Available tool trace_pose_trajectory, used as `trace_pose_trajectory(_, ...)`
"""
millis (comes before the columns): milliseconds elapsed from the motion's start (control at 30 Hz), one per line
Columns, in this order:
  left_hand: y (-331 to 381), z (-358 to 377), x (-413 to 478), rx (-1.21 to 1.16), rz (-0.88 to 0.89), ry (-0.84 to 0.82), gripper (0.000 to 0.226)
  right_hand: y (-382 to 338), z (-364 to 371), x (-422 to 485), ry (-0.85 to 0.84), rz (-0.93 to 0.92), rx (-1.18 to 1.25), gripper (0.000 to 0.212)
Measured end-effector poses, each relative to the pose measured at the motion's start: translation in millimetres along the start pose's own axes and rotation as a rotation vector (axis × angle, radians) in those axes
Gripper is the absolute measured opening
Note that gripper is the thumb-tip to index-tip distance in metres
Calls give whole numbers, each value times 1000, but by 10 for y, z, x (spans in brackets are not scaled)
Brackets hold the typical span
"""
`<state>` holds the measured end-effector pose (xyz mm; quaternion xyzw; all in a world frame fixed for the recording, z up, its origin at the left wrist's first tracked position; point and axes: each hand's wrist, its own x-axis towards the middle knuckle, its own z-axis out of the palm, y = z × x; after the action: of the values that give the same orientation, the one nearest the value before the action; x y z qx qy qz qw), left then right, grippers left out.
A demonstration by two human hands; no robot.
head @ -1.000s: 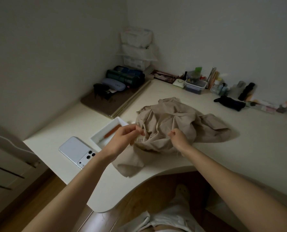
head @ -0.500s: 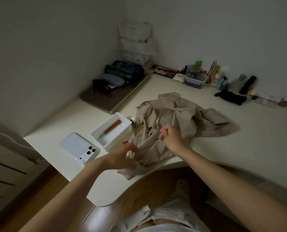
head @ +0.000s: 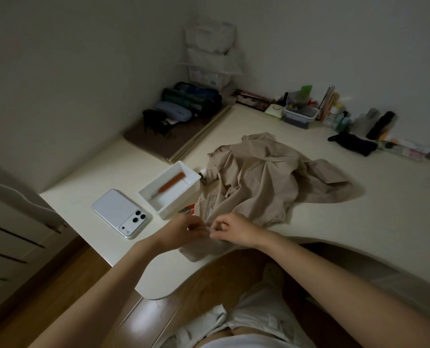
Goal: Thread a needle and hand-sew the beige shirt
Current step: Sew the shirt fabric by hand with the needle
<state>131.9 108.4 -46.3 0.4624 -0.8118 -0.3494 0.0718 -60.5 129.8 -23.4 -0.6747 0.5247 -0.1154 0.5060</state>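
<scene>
Broadly, two pale walls meet in a corner behind a cream worktop (head: 334, 222) whose near edge curves inward over a wooden floor (head: 83, 285), all in dim light. One beige shirt (head: 256, 182) lies crumpled at the middle of the worktop, its near hem reaching the curved edge. Left of the shirt and further back sits one brown mat (head: 158, 139) carrying several dark cases. Behind the shirt, along the wall, runs a row of small bottles and containers too blurred to count, with one dark pouch (head: 351, 144) behind and to its right. Left of the shirt lies one white phone (head: 116, 209), face down, showing three lenses. Between phone and shirt, just beside the shirt's edge, stands one white tray (head: 178, 209). Two hands meet at the shirt's near hem: the left hand (head: 181, 232) and the right hand (head: 236, 229) each have fingers curled, pinching the cloth, fingertips almost touching; I cannot tell whether a needle is held. One orange-handled tool (head: 171, 184) lies inside the tray.
</scene>
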Motion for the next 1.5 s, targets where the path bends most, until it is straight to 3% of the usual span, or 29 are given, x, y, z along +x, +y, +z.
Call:
trace_pose_trajectory(67, 18, 1, -10, -80, 16, 38, 7, 1, -15, 12, 29, 3, -44, 22)
trace_pose_trajectory(167, 47, 16, -54, -231, -16, 106, 25, 15, -64, 13, 90, 4, -73, 33)
trace_pose_trajectory(333, 59, 69, -64, -336, -21, 179, 23, 64, -172, 42, 132, 28, -23, 28)
trace_pose_trajectory(533, 158, 97, 33, -236, -35, 229, 27, 98, -318, 9, 114, 9, -11, 34)
trace_pose_trajectory(867, 445, 85, 168, -235, -137, 280, 6, 195, -548, 16, 84, -13, 13, 33)
trace_pose_trajectory(1000, 618, 146, 211, -330, -165, 357, 11, 253, -598, -38, 55, -15, 53, 20)
trace_pose_trajectory(1033, 645, 162, 220, -335, -183, 383, 11, 263, -607, -52, 65, -7, 57, 15)
trace_pose_trajectory(1133, 706, 194, 253, -350, -215, 445, 11, 278, -639, -103, 222, -19, -8, 25)
trace_pose_trajectory(1233, 764, 230, 282, -346, -244, 488, 9, 299, -672, -190, 341, -124, -44, 29)
trace_pose_trajectory(1500, 880, 325, 346, -381, -267, 577, 9, 532, -613, -317, 216, -236, -186, 27)
